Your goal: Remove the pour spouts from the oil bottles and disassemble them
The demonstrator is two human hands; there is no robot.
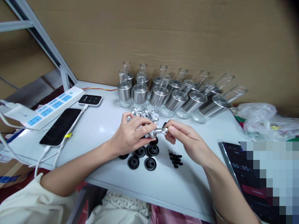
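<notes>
Over the middle of the white table (182,189), my left hand (133,132) is closed on one end of a silver metal spout piece (158,131). The fingertips of my right hand (184,137) pinch its other end, near a small black part. Behind my left hand lies a pile of silver metal parts (149,114). Several round black caps (153,150) sit on the table just below my hands, some partly covered by my left hand. A cluster of small black pieces (175,160) lies below my right hand.
Two rows of glass bottles with metal sleeves (158,95) stand at the back. On the left are a power strip (54,105), a phone (61,127), cables and a small black device (90,100). Plastic bags (263,118) and a device showing a timer (243,168) are at right.
</notes>
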